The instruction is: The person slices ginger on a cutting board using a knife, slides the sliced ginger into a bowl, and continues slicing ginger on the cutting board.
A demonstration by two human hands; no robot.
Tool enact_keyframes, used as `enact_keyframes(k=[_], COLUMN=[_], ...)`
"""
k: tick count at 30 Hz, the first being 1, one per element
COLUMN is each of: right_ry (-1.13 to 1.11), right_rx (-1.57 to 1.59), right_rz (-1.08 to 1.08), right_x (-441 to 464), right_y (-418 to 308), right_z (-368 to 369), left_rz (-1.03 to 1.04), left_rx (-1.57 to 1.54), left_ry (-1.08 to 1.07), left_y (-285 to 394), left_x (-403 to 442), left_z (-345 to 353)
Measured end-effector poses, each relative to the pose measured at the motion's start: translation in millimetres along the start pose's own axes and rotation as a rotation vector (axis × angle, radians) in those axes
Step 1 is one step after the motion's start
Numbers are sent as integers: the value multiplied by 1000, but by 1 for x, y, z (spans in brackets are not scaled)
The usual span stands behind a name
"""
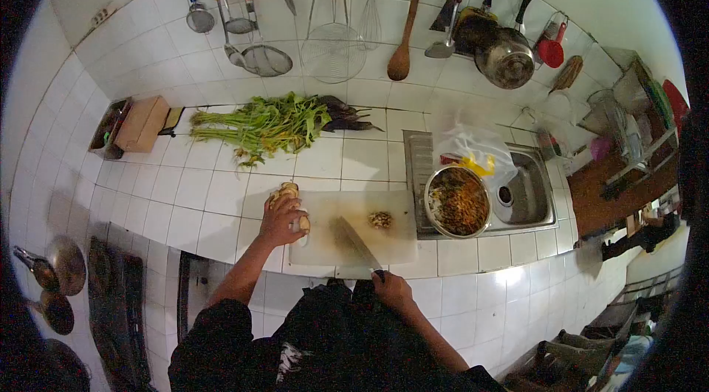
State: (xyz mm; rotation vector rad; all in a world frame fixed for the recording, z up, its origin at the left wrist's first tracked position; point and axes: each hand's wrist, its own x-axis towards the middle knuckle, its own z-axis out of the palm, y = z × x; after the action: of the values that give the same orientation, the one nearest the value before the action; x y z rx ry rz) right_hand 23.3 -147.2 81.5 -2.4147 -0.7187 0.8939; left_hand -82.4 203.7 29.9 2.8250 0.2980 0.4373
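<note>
A white cutting board [325, 248] lies on the tiled counter in front of me. At its left edge my left hand [281, 224] is closed over knobbly pale-brown ginger [284, 191], which sticks out above and beside the fingers. My right hand [393, 291], at the board's front edge, grips the handle of a kitchen knife [358, 244]. The blade points away and to the left, low over the board or resting on it; I cannot tell which. Right of the blade is a small heap of chopped brownish pieces [380, 220].
A metal bowl of mixed chopped food [458, 200] stands at the sink [543, 193], beside a plastic bag [473, 137]. Leafy greens [258, 126] and dark purplish eggplants [347, 115] lie along the wall. A cardboard box [142, 124] stands left. Utensils, including a wooden spoon [402, 52], hang above.
</note>
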Motion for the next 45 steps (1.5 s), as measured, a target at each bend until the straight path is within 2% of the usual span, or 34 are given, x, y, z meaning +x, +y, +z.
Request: enact_keyframes(k=[4, 6, 12, 15, 19, 21, 22, 23, 25, 27, 29, 31, 33, 35, 39, 41, 43, 45], right_ry=[35, 30, 53, 32, 50, 35, 33, 40, 55, 80, 93, 91, 68, 48, 49, 26, -7, -11], right_rx=[-7, 11, 36, 22, -8, -32, -30, -59, -88, 33, 21, 11, -27, -37, -90, -83, -70, -52], right_rz=[-5, -1, -19, -17, -14, 38, 37, 31, 27, -24, -18, -13, 12, 24, 53, 51, 52, 41], right_x=[2, 4, 2, 2, 4, 7, 6, 6, 5, 5, -1, -5, -5, 0, 12, 14, 11, 9], right_y=[7, 11, 14, 14, 14, 19, 18, 18, 20, 23, 13, 7, 5, 9, 23, 25, 23, 20], right_z=[8, 10, 14, 14, 19, 25, 26, 25, 24, 25, 19, 16, 15, 21, 30, 27, 24, 20], left_rz=[35, 54, 77, 90, 92, -87, -192, -193, -194, -211, -231, -88, -144, -60, -204, -217, -322, -573], left_rx=[-71, -77, -24, 39, -6, -341, -364, -364, -246, -154, -58, 166, 88, 151, 185, 202, 166, 102], left_ry=[-37, -153, -209, -200, -117, -39, -69, -70, 25, 2, -33, 30, 62, 134, 226, 239, 259, 54], left_y=[0, 2, 10, 20, 12, 22, 29, 34, 36, 32, 23, 15, 6, -6, -22, -16, 4, 32], left_x=[0, 1, 4, 8, 22, 37, 45, 47, 53, 44, 29, 13, 8, 11, 18, 13, 7, -4], left_z=[-9, -13, -14, -24, -1, 10, 12, 13, 22, 25, 22, 14, 17, 15, 14, 15, 9, 3])
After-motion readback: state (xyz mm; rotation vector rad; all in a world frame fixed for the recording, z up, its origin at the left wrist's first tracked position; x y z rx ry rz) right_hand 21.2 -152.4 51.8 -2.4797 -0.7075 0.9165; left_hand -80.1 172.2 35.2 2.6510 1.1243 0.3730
